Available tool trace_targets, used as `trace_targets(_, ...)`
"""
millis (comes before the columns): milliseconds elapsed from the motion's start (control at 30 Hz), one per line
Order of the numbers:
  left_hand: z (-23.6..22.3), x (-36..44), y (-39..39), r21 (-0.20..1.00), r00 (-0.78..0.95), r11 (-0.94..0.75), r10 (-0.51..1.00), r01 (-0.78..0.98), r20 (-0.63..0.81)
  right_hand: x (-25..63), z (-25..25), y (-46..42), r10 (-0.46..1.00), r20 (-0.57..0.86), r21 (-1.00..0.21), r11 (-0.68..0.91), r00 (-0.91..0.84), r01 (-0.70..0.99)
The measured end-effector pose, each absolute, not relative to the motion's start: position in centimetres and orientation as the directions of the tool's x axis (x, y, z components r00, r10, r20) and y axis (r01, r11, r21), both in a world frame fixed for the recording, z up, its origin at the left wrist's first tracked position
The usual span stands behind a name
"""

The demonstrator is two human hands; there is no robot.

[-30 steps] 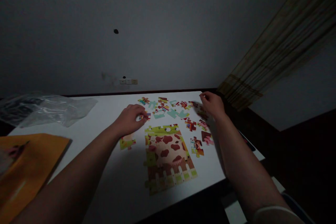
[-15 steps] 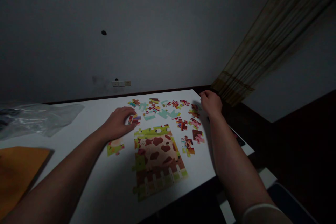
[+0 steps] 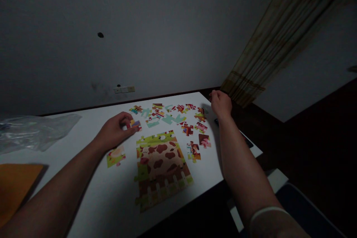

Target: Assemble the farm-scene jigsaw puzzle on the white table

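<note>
The person's left hand [image 3: 115,130] curls around a red-and-purple jigsaw piece [image 3: 136,124], thumb at its near side; whether it is gripped cannot be told. Well apart, the right hand [image 3: 220,102] is loosely curled by the white table's [image 3: 117,197] far corner, any contents hidden. Loose jigsaw pieces [image 3: 167,119] lie between them. Nearer the body than both hands lies the joined cow puzzle [image 3: 164,161].

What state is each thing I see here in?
Left hand: curved around a puzzle piece
Right hand: fingers curled, palm hidden
Cow picture: pieces joined, lying flat
Other pieces: scattered
Clear plastic: crumpled
Orange item: partly out of frame
Curtain: hanging in folds
</note>
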State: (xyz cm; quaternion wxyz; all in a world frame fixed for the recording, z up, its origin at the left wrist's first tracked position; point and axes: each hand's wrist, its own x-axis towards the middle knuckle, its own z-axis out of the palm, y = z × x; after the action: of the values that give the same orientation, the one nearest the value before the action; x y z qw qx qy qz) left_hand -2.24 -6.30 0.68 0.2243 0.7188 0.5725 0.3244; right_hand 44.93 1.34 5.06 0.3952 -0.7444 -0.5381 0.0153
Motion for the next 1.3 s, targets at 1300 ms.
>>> trace_targets(1300, 1.4, -1.5, -6.1, 0.715, 0.096, -0.161, 0.987, 0.680, 0.131, 42.6, 3.1, 1.4, 0.956, -0.014, -0.358, 0.268, -0.292, 0.894)
